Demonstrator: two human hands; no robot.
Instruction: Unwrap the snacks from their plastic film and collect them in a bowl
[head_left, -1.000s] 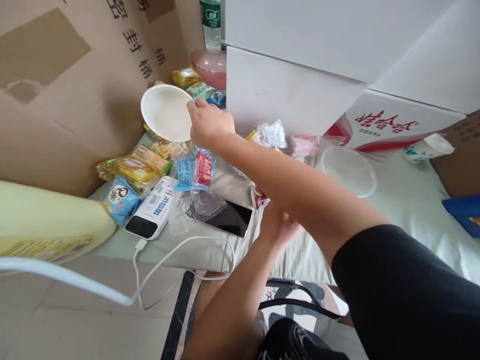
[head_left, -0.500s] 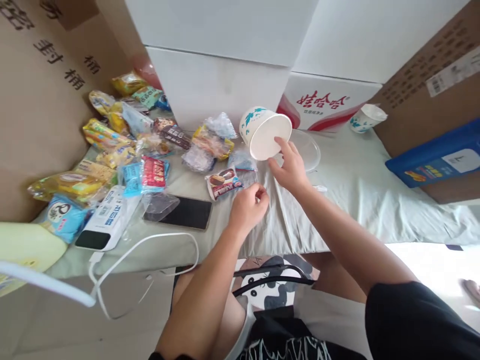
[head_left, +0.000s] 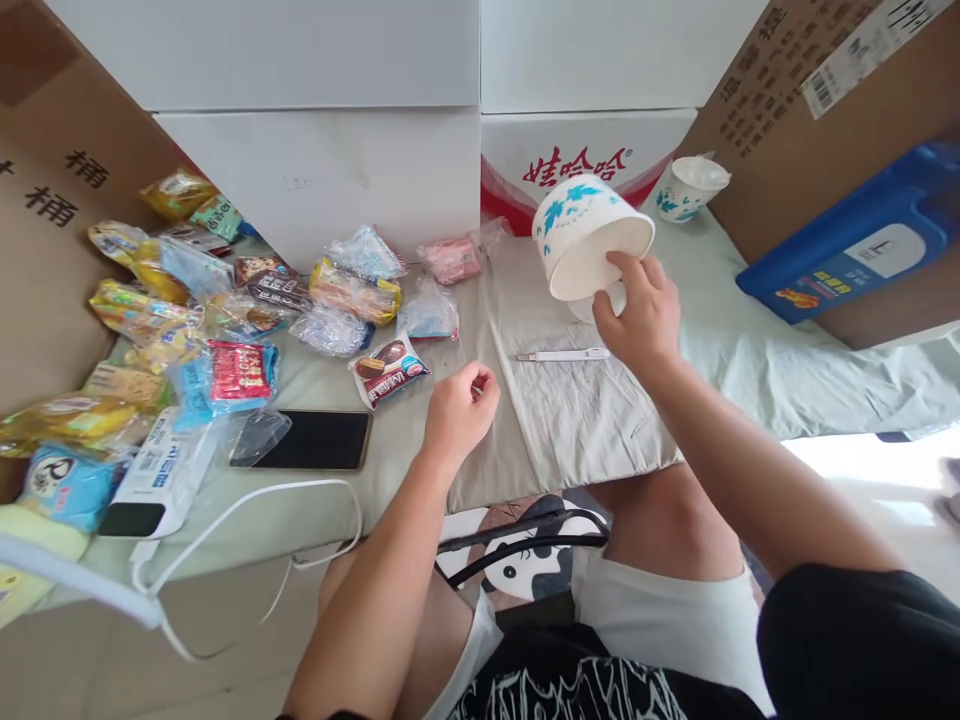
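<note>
My right hand (head_left: 637, 315) grips a white paper bowl with blue leaf print (head_left: 581, 235), tilted with its opening toward me, above the pale cloth (head_left: 585, 420). A clear plastic lid (head_left: 609, 300) lies partly hidden right under the bowl. A thin white stick (head_left: 562, 355) rests on the cloth just left of that hand. My left hand (head_left: 459, 412) hovers loosely curled over the cloth, holding nothing, near a brown-and-white snack packet (head_left: 388, 370).
Several snack packets (head_left: 225, 300) are heaped at the left beside a black phone (head_left: 315, 440) and a white power bank (head_left: 154, 480) with cable. White boxes (head_left: 322, 170) and a red-lettered box (head_left: 577, 160) stand behind. A second printed cup (head_left: 688, 187) and a blue box (head_left: 862, 245) sit right.
My right hand carried the paper bowl from the far left over to the right side. My left hand came out from under my right arm and rose above the cloth. The view swung right.
</note>
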